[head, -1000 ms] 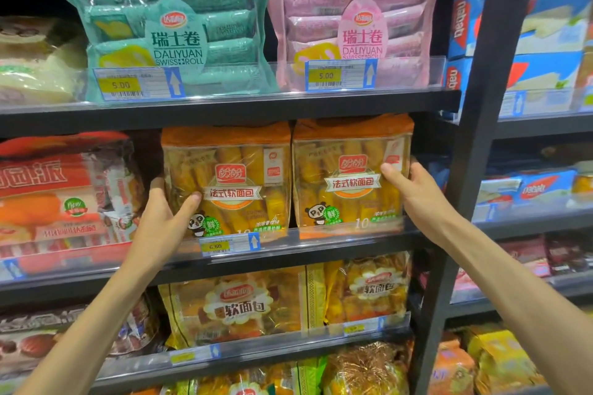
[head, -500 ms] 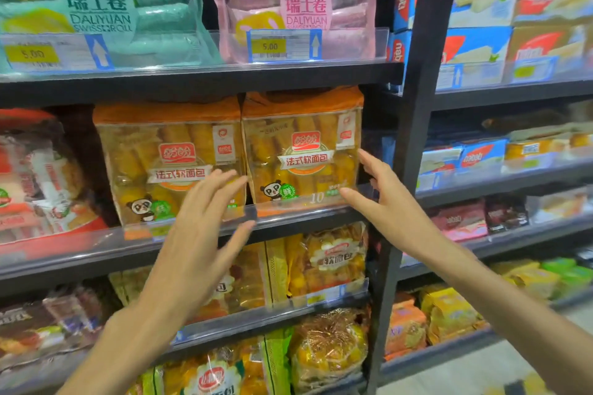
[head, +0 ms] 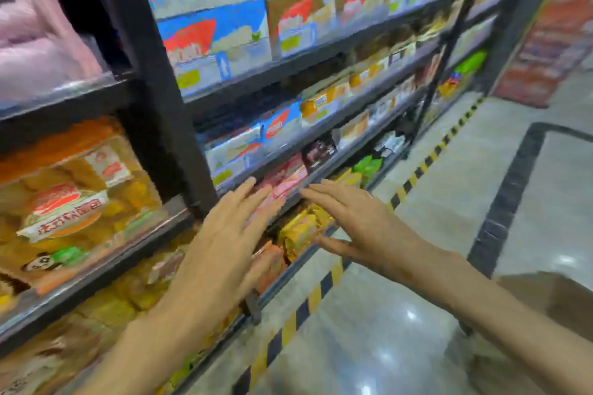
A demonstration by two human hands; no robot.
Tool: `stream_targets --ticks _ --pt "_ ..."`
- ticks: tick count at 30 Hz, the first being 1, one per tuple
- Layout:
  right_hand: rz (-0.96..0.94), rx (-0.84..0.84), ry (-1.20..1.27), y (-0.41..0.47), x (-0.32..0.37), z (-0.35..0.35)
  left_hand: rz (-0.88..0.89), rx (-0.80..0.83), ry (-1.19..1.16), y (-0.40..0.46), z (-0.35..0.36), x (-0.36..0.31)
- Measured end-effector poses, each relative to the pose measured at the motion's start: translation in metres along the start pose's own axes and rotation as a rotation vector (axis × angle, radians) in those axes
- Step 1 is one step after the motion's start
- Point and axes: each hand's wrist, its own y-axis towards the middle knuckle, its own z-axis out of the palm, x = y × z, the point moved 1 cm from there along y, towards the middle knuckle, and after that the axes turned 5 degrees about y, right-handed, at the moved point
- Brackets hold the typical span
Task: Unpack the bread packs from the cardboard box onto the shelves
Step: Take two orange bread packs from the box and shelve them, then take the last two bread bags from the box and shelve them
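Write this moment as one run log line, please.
left hand: open, holds nothing | right hand: open, holds nothing | orange bread pack: on shelf | cardboard box: on floor, lower right

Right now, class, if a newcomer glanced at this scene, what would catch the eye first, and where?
Two open, empty hands fill the middle: the left hand and the right hand, fingers spread before the shelves. At the left sits an orange bread pack on its shelf. A corner of a cardboard box shows at the lower right, on the glossy floor.
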Motion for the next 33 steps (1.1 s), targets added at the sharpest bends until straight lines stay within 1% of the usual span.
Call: stream_targets --ticks 2,4,9,13,19,23,26,29,33 --pt "0.113 0.032 -0.030 -0.030 -0.024 -0.031 0.047 0.064 -0.027 0.039 -0.011 -0.027" --pt "0.235 0.047 -0.043 -0.065 -0.042 -0.069 0.057 0.140 -0.081 0.076 -0.027 -0.059" --pt "0.539 0.071 -0.003 -0.160 -0.064 -0.174 0.160 0.321 -0.139 0.149 -0.073 -0.153" --pt "0.742 0.067 0.041 -0.231 -0.067 -0.261 0.247 0.400 -0.203 0.189 -0.123 -0.237" --pt "0.949 -0.005 0.029 -0.325 -0.062 -0.365 0.344 0.476 -0.285 0.226 -0.193 -0.350" --pt "1.073 -0.060 0.036 -0.365 -0.075 -0.404 0.435 0.504 -0.313 0.258 -0.209 -0.402" --pt "1.144 -0.102 0.039 -0.388 -0.093 -0.420 0.475 0.499 -0.362 0.284 -0.207 -0.432" --pt "1.216 -0.125 0.014 -0.409 -0.115 -0.426 0.514 0.511 -0.370 0.311 -0.194 -0.464" --pt "1.256 -0.111 0.005 -0.438 -0.148 -0.420 0.540 0.567 -0.360 0.333 -0.169 -0.509"
